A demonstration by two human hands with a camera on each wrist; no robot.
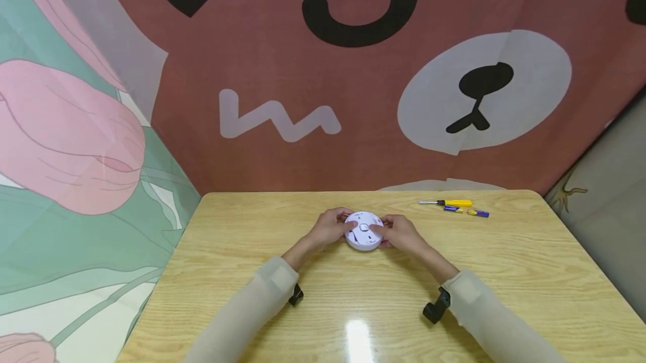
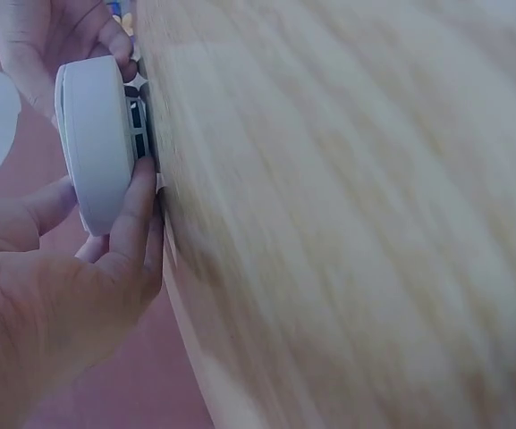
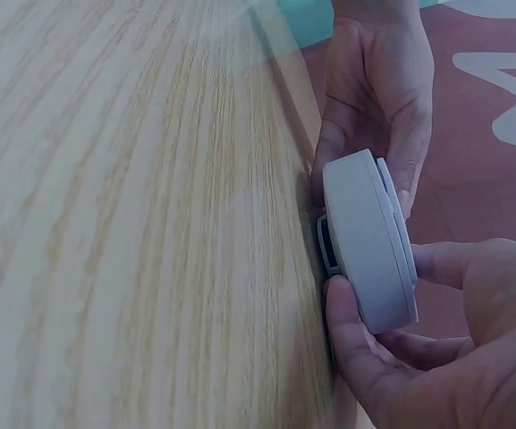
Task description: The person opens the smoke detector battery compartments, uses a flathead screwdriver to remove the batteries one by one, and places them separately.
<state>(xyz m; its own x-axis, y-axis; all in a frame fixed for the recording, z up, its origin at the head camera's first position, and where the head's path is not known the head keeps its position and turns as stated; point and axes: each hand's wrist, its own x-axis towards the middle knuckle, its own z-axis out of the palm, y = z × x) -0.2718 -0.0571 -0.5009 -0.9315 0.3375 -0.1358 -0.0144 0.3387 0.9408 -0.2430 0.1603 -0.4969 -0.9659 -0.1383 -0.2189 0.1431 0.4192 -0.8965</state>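
Observation:
A white round smoke detector (image 1: 362, 239) is held just over the wooden table, its flat slotted face turned up. My left hand (image 1: 328, 228) grips its left rim, thumb on the upper face and fingers beneath. On the opposite rim my right hand (image 1: 402, 234) holds it the same way, with the thumb near the raised centre piece. The left wrist view shows the smooth side wall of the smoke detector (image 2: 97, 147) and dark vent openings on its underside. In the right wrist view the detector's underside (image 3: 328, 243) is close to the tabletop; whether it touches is unclear.
A screwdriver with a yellow handle (image 1: 458, 203) lies at the back right of the table (image 1: 242, 217). Two small blue-and-yellow batteries (image 1: 478, 213) lie beside it. Behind the table hangs a printed cloth (image 1: 282, 166), and a grey surface (image 1: 605, 183) rises at the right.

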